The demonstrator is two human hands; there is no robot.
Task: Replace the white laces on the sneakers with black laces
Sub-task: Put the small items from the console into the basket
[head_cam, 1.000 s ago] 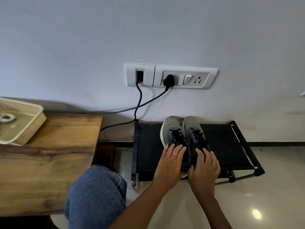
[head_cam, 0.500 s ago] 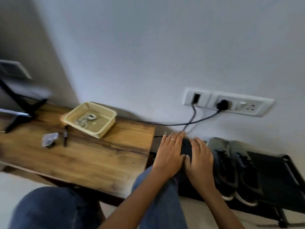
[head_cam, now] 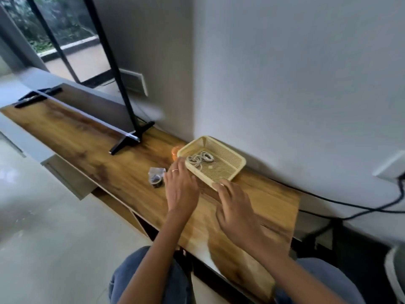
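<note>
1. Both hands are over the wooden table (head_cam: 92, 150), palms down, holding nothing.
2. Left hand (head_cam: 180, 189): fingers loosely extended, ring on one finger, fingertips near the left corner of the basket (head_cam: 237, 165). Can't tell if they touch it; the frame is motion-blurred.
3. Right hand (head_cam: 235, 210): fingers spread and relaxed, tips at or just short of the basket's near rim. Contact unclear.
4. The basket is cream, perforated plastic, and sits on the table against the wall (head_cam: 285, 84). The white laces (head_cam: 200, 158) lie coiled inside it, toward the far-left corner.
5. Sneakers: only a pale, blurred edge (head_cam: 392, 275) at the far right of the frame, low, beyond the table end. Can't confirm what it is.
6. Just left of the left hand is a small clear plastic packet (head_cam: 156, 177) with something dark inside. Contents unreadable.
7. An orange object (head_cam: 174, 152) sits behind the basket's left corner, mostly hidden.
8. The black stand foot (head_cam: 131, 137) of a screen is on the table farther left, well apart from the hands.
9. A black cable (head_cam: 350, 207) runs along the wall at right, below a white wall plate (head_cam: 390, 166).
10. The person's knees in blue jeans (head_cam: 151, 279) are at the bottom, against the table edge.
</note>
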